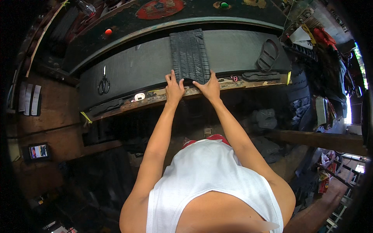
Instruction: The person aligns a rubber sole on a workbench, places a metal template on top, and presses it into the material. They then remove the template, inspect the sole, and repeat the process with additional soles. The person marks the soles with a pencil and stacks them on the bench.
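Observation:
A strip of black, grooved tyre tread point(190, 54) lies across a long dark pad, its near end close to the front edge. My left hand point(175, 87) grips the strip's near left corner, the thumb at the near end and fingers along the side. At the near right corner my right hand point(210, 87) holds it the same way, thumb turned inward. Off to the right on the pad rests a sole-shaped metal cutting die point(268, 55) with crossbars. Black-handled scissors point(104, 81) lie on the left of the pad, blades pointing away.
Behind the dark pad point(147, 58) runs a heavy machine beam with a red button point(108, 31) and a green button point(224, 4). Dark rubber scraps point(261, 75) and a small white object point(139, 96) sit along the front ledge. A wooden beam point(316, 139) juts in at right.

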Tool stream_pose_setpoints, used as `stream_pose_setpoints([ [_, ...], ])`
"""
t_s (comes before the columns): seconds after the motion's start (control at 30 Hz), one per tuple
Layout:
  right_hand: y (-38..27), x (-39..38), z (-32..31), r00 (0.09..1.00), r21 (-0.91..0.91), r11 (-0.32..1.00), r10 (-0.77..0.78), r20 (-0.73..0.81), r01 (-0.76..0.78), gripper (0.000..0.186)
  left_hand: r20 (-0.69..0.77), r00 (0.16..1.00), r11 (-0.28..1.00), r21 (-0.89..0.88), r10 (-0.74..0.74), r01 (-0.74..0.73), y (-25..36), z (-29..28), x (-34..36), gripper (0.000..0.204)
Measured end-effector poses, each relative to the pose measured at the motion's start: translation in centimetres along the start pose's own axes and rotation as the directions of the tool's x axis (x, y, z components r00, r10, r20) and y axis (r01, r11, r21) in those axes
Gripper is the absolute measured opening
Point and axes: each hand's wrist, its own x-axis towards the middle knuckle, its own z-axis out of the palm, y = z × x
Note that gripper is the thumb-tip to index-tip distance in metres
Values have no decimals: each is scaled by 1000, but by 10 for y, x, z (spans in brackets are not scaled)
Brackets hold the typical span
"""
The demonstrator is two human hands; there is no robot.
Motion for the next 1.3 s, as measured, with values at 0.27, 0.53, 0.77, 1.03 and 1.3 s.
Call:
stream_pose_setpoints([
  [0.27,-5,11,0,1000,-58,998,10,12,-9,108,-76,995,995,68,-65,70,12,2,6,60],
  [0.53,-7,11,3,999,-48,999,21,43,-19,112,-6,987,986,35,-162,162,11,-4,11,61],
  [0.77,22,32,-67,977,-289,957,-100,-188,42,104,-3,992,991,39,-126,126,5,1,11,61],
  [1.03,146,161,-213,988,-694,720,99,120,12,113,-63,988,990,25,-138,140,13,2,4,63],
  [1.3,41,149,-283,979,57,997,-54,195,44,51,-158,981,993,-57,-115,108,2,10,1,62],
])
